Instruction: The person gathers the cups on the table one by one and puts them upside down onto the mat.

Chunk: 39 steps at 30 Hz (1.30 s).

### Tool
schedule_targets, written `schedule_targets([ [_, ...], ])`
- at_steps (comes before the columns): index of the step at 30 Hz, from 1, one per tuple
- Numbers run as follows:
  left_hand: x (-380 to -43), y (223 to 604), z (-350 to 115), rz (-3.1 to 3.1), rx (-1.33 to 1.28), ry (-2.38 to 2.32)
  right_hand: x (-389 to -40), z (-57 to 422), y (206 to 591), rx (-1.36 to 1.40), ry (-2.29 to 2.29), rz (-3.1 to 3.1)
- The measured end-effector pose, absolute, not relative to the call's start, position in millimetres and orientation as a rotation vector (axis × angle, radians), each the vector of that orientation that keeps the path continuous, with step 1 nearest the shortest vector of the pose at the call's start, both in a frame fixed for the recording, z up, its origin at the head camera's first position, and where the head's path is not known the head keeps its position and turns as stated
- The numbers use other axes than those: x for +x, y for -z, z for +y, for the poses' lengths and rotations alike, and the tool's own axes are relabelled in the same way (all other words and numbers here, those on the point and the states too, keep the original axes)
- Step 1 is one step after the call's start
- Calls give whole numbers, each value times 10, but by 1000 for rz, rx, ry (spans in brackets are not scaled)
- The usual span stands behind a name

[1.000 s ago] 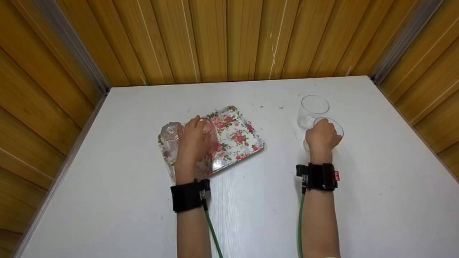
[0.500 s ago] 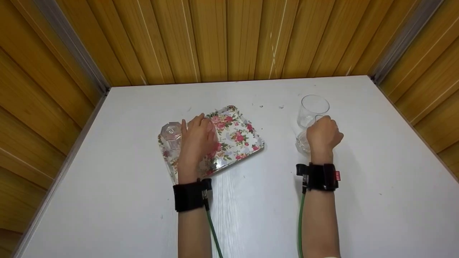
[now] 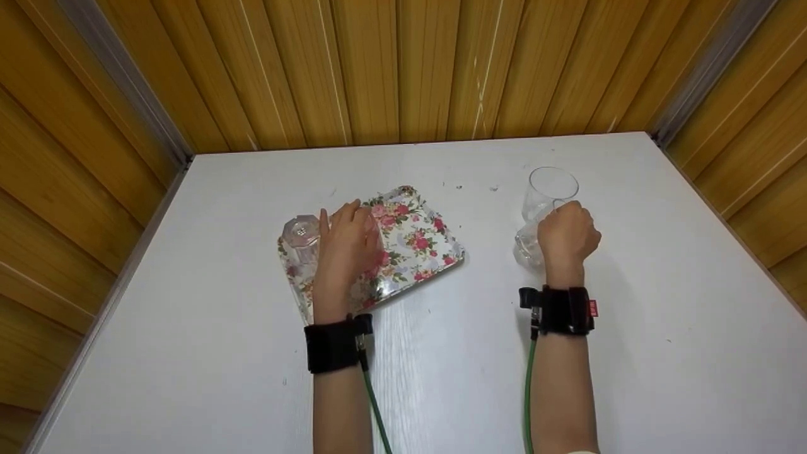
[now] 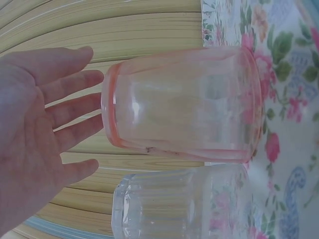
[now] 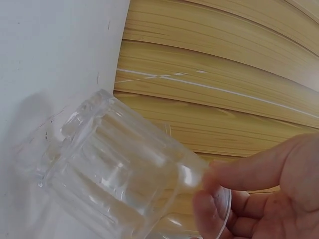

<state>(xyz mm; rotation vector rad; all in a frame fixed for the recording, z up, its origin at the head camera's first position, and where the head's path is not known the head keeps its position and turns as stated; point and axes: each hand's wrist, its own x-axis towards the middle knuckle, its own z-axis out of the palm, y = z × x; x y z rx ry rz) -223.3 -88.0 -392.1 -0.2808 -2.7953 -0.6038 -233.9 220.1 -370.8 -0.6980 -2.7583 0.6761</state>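
Observation:
My left hand (image 3: 343,243) hovers over a floral tray (image 3: 422,243), its fingers loosely extended at the upper end of a pink-tinted glass (image 4: 184,104). That glass stands upside down on the tray. Beside it, a clear faceted glass (image 3: 301,232) also stands base up. On the right, my right hand (image 3: 569,236) pinches a clear ribbed glass (image 5: 114,164) by its rim, between thumb and fingers. This glass is tilted, with its thick base toward the left, close over the table. Another clear glass (image 3: 550,189) stands mouth up just behind it.
The white table (image 3: 454,366) ends at a wood-patterned wall (image 3: 403,69) at the back, with similar panels on both sides. Green cables (image 3: 376,403) run from the wrist bands along both forearms.
The glass in my right hand has tipped, its base swinging left while the hand rose slightly. My left hand has loosened from the pink glass and shifted slightly right.

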Motion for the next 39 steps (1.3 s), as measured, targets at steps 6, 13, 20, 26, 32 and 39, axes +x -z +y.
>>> schedule_targets([
  [6,-2232,3921,-871,-2769,-296,591,-2340,2197,3716,-671,-726,-2683],
  [13,-2226,3920,-868,-2772,-299,612,-2331,2195,3718,-647,-783,-2629],
  [20,-2233,3907,-847,-2780,-302,581,-2331,2189,3708,-660,-836,-2629],
  [26,-2241,3890,-829,-2811,-305,558,-2314,2172,3688,-639,-891,-2635],
  [32,-2241,3882,-799,-2836,-324,561,-2303,2169,3670,-611,-973,-2654],
  [39,-2231,3878,-738,-2810,-354,539,-2297,2166,3655,-578,-1075,-2671],
])
